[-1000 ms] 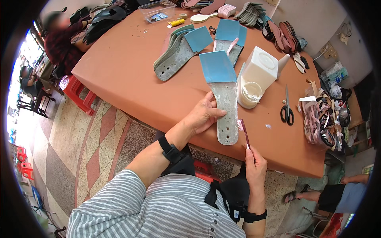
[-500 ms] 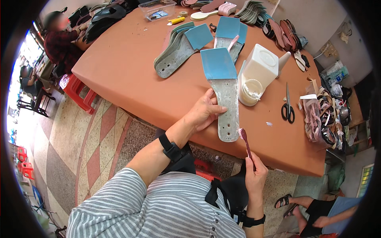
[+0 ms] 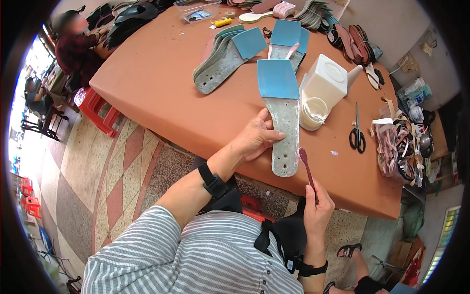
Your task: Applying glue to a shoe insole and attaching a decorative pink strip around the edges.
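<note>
My left hand (image 3: 259, 135) grips a grey shoe insole (image 3: 285, 120) by its edge, thumb on top. The insole has a blue front part at its far end and small holes at its near end. In my right hand (image 3: 317, 206) is a dark red toothbrush (image 3: 307, 169), its head by the insole's right edge; whether they touch I cannot tell. Beyond stands a white plastic container (image 3: 324, 81) with a round opening (image 3: 314, 111) smeared with white paste. More grey insoles with blue fronts lie in a stack (image 3: 219, 66) and a second group (image 3: 285, 36) behind.
Black-handled scissors (image 3: 358, 139) lie to the right, beside a clear bag of straps (image 3: 388, 147). A clear plastic box (image 3: 198, 11), a yellow tube (image 3: 221, 23) and stacked soles (image 3: 353, 41) line the table's (image 3: 147, 83) far side. A person (image 3: 76, 54) sits at the far left.
My right hand and the toothbrush have shifted slightly; the brush head sits a little higher along the insole's edge. At the lower right, another person has moved mostly out of view.
</note>
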